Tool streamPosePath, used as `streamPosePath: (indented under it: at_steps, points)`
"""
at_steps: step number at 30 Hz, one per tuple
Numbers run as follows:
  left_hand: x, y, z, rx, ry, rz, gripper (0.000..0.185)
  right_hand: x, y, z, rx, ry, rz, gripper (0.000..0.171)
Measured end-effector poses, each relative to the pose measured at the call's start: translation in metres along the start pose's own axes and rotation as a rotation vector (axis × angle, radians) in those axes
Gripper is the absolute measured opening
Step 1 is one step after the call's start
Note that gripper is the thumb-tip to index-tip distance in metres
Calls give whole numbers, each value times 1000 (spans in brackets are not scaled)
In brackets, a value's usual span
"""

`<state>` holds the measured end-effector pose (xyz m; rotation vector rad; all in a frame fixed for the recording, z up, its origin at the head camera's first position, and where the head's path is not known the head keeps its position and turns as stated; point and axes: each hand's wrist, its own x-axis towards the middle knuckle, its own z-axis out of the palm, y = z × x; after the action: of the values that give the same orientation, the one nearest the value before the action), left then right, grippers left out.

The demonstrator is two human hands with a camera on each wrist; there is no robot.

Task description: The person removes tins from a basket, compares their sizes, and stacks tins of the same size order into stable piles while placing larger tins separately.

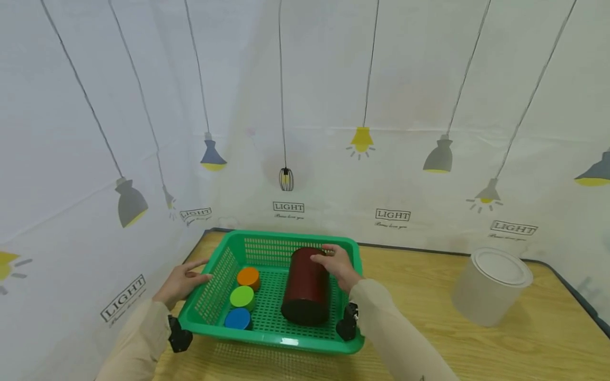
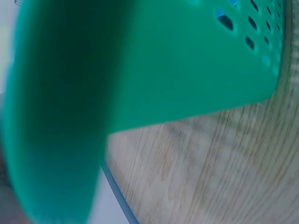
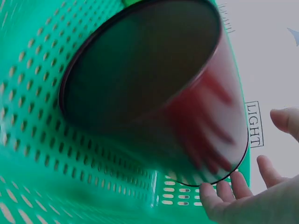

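The left hand [image 1: 180, 281] is laid against the left outer wall of the green perforated plastic basket [image 1: 274, 338], its fingers straight and released. Three round discs, orange [image 1: 248, 276], green [image 1: 242, 297] and blue [image 1: 237, 318], are lined up inside along that wall. The dark red cylindrical canister [image 1: 306, 286] is lying on its side on the basket floor. Its far end is touched by the right hand [image 1: 337, 263], fingers loosely spread, not clenched. A translucent lidded tub [image 1: 491, 286] is stood well apart on the wooden surface [image 1: 524, 344].
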<state>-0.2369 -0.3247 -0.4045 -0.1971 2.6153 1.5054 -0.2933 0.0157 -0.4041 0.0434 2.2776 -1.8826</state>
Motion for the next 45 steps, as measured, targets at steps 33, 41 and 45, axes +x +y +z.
streamPosePath:
  at_steps: [33, 41, 45]
  points:
    - [0, 4, 1, 0, -3, 7, 59, 5, 10, 10, -38, -77, 36, 64]
    - [-1, 2, 1, 16, 11, -9, 59, 4, 12, 10, -68, -102, 47, 67]
    - [-2, 1, 1, 17, 14, -6, 58, 3, 13, 9, -73, -116, 60, 73]
